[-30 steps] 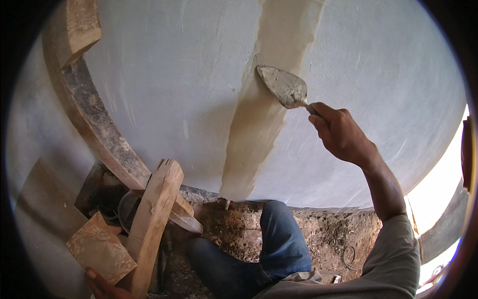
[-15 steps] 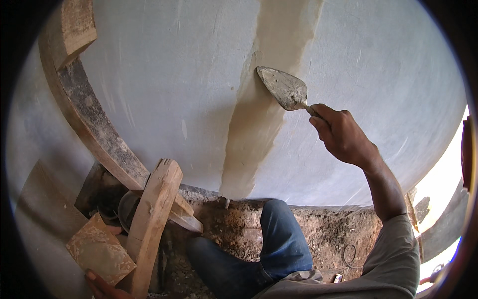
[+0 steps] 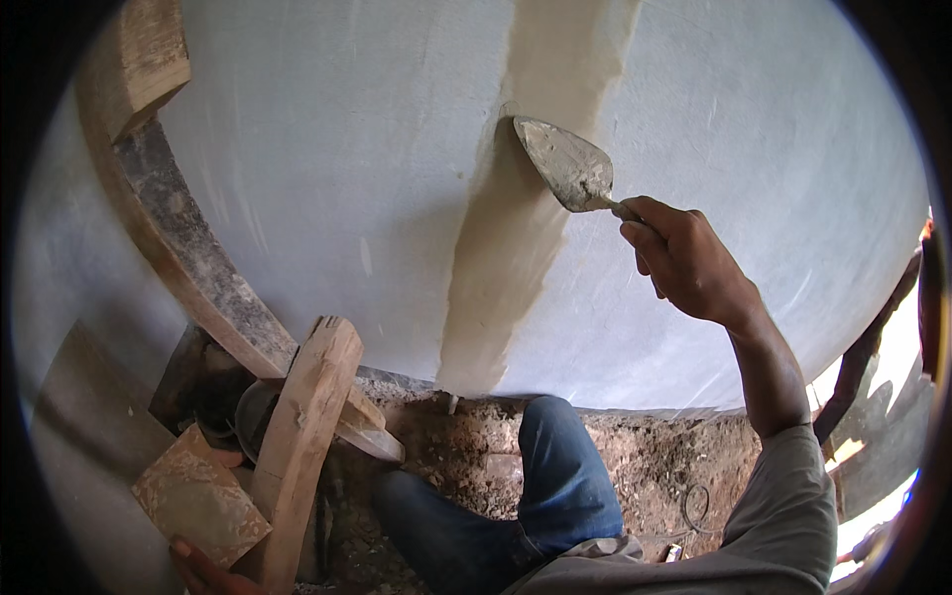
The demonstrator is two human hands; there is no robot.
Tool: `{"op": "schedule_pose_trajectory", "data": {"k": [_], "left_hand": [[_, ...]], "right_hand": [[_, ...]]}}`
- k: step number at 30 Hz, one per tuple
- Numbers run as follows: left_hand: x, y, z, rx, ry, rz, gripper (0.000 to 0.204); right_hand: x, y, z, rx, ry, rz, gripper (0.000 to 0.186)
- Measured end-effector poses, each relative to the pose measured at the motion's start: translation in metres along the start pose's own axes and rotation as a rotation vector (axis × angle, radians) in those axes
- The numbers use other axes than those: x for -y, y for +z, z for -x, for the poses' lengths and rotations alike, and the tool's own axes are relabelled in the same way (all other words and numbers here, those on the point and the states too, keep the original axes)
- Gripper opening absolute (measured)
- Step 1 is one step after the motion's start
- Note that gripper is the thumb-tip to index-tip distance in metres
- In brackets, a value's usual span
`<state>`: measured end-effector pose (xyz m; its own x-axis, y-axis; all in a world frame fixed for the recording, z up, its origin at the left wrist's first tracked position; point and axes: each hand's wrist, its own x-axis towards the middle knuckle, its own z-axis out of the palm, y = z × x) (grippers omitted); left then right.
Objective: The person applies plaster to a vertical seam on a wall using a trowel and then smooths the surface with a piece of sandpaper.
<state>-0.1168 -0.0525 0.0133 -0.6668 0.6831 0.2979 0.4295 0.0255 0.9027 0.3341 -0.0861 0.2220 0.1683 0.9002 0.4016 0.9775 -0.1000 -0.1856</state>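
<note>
1. Down at the lower left edge, the person's left hand (image 3: 203, 567) shows only as a few fingertips under a square, mottled tan board (image 3: 200, 496); they touch its near corner, but how the hand is closed cannot be told.
2. Just right of that board, a rough pale wooden post (image 3: 302, 446) leans upward, its top meeting a dark, curved wooden beam (image 3: 174, 253) that sweeps along the left side toward the far top.
3. Behind the post, a dark round pan (image 3: 248, 416) sits low in shadow, mostly hidden.
4. Across the middle rises a smooth grey plastered wall (image 3: 327, 178), with a vertical band of wet tan plaster (image 3: 506, 258) running from the top to the ground.
5. Near the bottom centre, the person's bent leg in blue jeans (image 3: 555, 476) rests on brown rubble-strewn earth (image 3: 654, 456).
6. Right of the band, a pointed steel trowel smeared with grey mortar (image 3: 567, 164) lies with its blade against the band's right edge.
7. The right hand (image 3: 689, 263) is wrapped tightly around the trowel's handle, the forearm in a grey sleeve (image 3: 783, 516) coming from the lower right.
</note>
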Motion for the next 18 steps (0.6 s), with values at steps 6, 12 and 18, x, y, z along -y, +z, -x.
{"op": "schedule_pose_trajectory", "data": {"k": [6,12,18], "left_hand": [[0.0001,0.0007,-0.0011,0.000,-0.033,-0.018,0.096],[-0.0043,0.0019,0.0007,0.004,-0.052,-0.049,0.099],[-0.0008,0.0014,0.0015,-0.018,-0.029,-0.034,0.095]], "right_hand": [[0.0049,-0.0021,0.0012,0.140,0.055,-0.041,0.022],[0.0056,-0.0045,0.0025,0.049,0.109,-0.131,0.025],[0.0052,-0.0057,0.0009,0.204,0.143,-0.191,0.024]]}}
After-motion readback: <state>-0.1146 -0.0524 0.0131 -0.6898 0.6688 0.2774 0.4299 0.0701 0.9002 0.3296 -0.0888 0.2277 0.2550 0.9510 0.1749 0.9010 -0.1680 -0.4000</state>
